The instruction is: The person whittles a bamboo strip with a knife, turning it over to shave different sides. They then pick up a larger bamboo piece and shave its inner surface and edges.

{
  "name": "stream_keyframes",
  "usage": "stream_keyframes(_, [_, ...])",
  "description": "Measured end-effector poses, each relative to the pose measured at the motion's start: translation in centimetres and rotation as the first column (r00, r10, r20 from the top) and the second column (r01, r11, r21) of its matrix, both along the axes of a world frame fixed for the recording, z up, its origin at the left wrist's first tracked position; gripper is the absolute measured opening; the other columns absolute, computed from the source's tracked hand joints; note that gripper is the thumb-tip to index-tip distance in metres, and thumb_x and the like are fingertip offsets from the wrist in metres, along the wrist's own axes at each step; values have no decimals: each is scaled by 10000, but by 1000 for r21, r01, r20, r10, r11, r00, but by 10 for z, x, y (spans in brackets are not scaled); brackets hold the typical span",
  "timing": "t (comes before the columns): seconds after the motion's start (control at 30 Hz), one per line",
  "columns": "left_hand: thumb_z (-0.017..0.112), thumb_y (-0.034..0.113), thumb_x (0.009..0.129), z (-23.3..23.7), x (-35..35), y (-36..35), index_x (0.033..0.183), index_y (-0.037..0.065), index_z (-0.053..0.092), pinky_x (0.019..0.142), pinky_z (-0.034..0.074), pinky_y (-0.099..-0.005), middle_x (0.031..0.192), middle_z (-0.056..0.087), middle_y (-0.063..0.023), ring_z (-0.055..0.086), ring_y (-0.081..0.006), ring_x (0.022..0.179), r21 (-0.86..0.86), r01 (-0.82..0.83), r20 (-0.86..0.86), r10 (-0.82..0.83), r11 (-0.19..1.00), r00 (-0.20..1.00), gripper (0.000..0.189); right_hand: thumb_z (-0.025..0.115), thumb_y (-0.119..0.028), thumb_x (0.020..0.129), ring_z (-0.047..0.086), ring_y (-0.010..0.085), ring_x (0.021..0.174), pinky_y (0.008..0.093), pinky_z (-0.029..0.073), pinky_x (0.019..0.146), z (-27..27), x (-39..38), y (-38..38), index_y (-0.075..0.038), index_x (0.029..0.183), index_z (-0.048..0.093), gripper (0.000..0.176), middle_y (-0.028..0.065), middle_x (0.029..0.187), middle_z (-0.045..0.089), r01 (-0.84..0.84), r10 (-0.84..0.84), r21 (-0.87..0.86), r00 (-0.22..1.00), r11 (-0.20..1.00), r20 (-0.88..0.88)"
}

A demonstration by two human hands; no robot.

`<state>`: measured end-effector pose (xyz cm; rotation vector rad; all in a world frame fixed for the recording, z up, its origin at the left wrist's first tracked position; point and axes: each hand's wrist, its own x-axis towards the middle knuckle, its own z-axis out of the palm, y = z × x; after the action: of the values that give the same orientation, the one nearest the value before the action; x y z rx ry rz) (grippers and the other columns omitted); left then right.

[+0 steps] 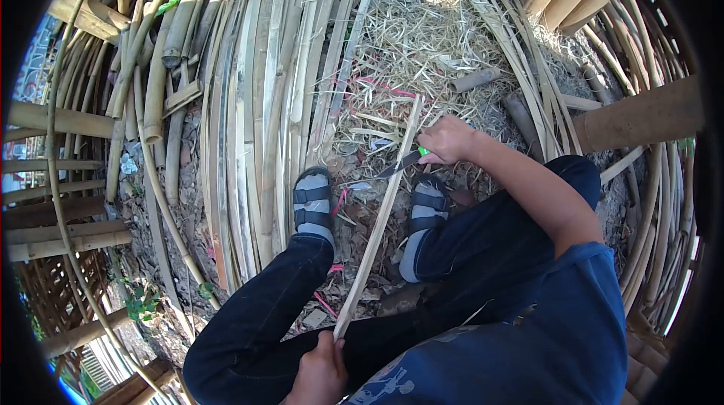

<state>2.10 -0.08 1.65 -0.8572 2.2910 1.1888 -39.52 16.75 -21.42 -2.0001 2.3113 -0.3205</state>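
Observation:
A long, pale bamboo strip (375, 233) slants up between my knees toward the shavings. Its near end is gripped in my left hand (320, 369), low in the view by my lap. My right hand (445, 139) is closed around the bright green handle of a knife (397, 166). The dark blade lies across the strip in its upper half, pointing left. Most of the knife handle is hidden inside my fist. My sandalled feet (313, 201) stand on either side of the strip.
Split bamboo slats (260, 103) lie side by side at the left. Curly shavings (422, 43) cover the ground ahead, with a short bamboo piece (476, 80) among them. Thick bamboo poles (641, 120) stick in from the right. Pink string (341, 200) lies near my left foot.

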Motion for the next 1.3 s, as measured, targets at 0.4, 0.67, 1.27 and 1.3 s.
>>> stream_keyframes(0.4, [450, 129, 1014, -8, 3, -8, 1041, -29, 470, 527, 419, -583, 712, 580, -358, 605, -538, 720, -27, -66, 98, 68, 997, 993, 162, 491, -470, 985, 628, 384, 557, 486, 502, 526, 0, 41, -29, -51, 792, 584, 471, 161, 599, 614, 240, -238, 10, 953, 971, 187])
stream_keyframes(0.67, [470, 133, 1008, -8, 2, -5, 1079, -27, 481, 526, 429, -560, 715, 593, -337, 609, -527, 698, -64, -144, 66, 148, 987, 987, 175, 504, -356, 1011, 586, 389, 496, 473, 476, 469, 34, 88, -55, -1, 863, 542, 386, 153, 565, 551, 404, -364, -39, 859, 914, 360])
stream_keyframes(1.27, [491, 166, 1006, -4, -3, -3, 1071, 12, 500, 548, 416, -584, 748, 590, -357, 592, -552, 764, -77, -142, 146, 152, 987, 978, 168, 529, -507, 953, 617, 340, 509, 451, 481, 469, 21, 55, -53, -51, 788, 570, 486, 134, 605, 611, 247, -247, 15, 960, 969, 130])
stream_keyframes(1.3, [491, 166, 1006, -5, -1, -3, 1071, 12, 500, 548, 416, -584, 748, 590, -357, 592, -552, 764, -76, -142, 145, 152, 987, 978, 168, 532, -506, 951, 618, 337, 513, 450, 477, 466, 21, 47, -51, -55, 787, 571, 481, 131, 604, 612, 240, -241, 18, 968, 971, 73])
